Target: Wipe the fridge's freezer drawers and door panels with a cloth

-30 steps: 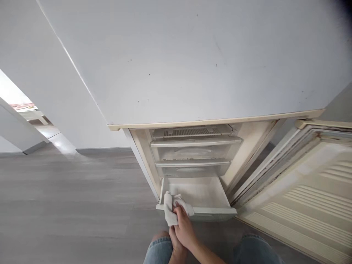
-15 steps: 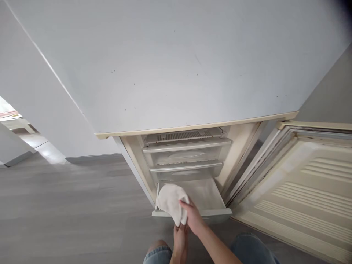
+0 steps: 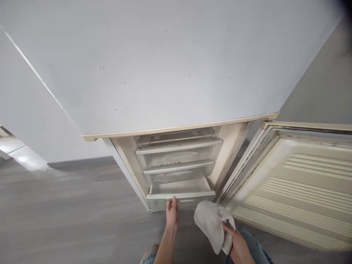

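An old cream freezer [image 3: 176, 73] stands before me with its lower compartment open. Three plastic drawers show inside. The bottom drawer [image 3: 192, 193] sticks out only slightly. My left hand [image 3: 172, 212] presses flat against that drawer's front, fingers stretched upward. My right hand [image 3: 238, 245] is lower right, above my knee, and grips a crumpled grey-white cloth [image 3: 213, 225] that hangs away from the drawer. The two upper drawers [image 3: 178, 152] sit pushed in beneath a wire grille.
The freezer door [image 3: 297, 183] swings open to the right, its ribbed inner liner facing me, with a stained seal. Grey wood-look floor [image 3: 68, 212] spreads to the left. A white wall and skirting lie behind. My denim-clad knees show at the bottom edge.
The bottom drawer has gone from pulled far out to nearly in. My right hand lifted the cloth off the drawer and carried it rightward. My left hand came up onto the drawer's front.
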Motion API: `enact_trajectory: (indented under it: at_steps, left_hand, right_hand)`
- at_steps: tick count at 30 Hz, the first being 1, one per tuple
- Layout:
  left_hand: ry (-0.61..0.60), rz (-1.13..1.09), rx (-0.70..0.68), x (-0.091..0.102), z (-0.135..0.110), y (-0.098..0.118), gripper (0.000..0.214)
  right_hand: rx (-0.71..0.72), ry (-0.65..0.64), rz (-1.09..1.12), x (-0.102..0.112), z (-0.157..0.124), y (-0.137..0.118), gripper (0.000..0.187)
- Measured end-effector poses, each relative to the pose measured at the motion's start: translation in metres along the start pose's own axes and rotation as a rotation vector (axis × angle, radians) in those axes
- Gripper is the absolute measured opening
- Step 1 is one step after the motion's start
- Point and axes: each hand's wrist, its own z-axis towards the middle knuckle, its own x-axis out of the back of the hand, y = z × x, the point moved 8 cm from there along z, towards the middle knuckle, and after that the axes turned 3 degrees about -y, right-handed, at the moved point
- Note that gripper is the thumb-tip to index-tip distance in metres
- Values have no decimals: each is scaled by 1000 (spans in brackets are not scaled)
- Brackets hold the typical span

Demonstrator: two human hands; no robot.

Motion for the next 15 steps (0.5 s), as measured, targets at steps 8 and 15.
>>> enact_trajectory:
  at_steps: [8, 15]
  left_hand:
    - [55, -5, 24, -22, 40, -4, 43]
    - [46, 77, 69, -32, 60, 3, 41]
  right_hand:
    - [64, 82, -97, 19, 6, 2, 76]
    - [106, 69, -175, 21, 11, 6, 75]
